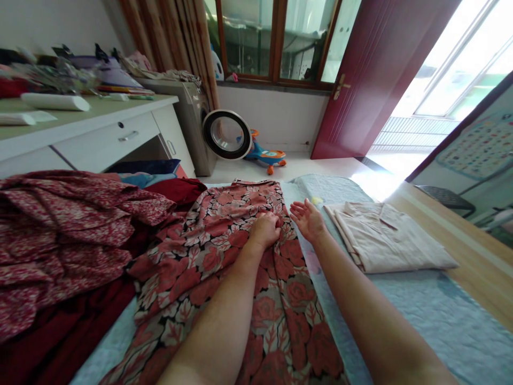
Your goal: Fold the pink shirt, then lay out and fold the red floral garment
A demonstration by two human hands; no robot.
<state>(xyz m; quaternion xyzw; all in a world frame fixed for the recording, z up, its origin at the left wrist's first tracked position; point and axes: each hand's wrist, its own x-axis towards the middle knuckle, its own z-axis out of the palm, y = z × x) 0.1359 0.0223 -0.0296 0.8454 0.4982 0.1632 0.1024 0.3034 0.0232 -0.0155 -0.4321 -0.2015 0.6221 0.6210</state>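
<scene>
A red, black and grey floral-print garment (296,297) lies spread lengthwise over the light blue quilted cover (433,310), its far end narrow and its left side wrinkled. My left hand (265,229) rests on its upper part, fingers curled into the fabric near a lengthwise fold. Just beyond the garment's right edge, my right hand (308,220) is held with fingers stretched out and palm turned up, holding nothing. Further right sits a folded cream shirt (388,235) with its collar showing.
To the left are heaped a red-and-white patterned cloth (64,230) and dark red fabric (72,326). Behind stand a white desk (108,139), a washing machine with its round door (227,135) swung open, a blue-orange ride-on toy (266,155) and a dark red door (372,80).
</scene>
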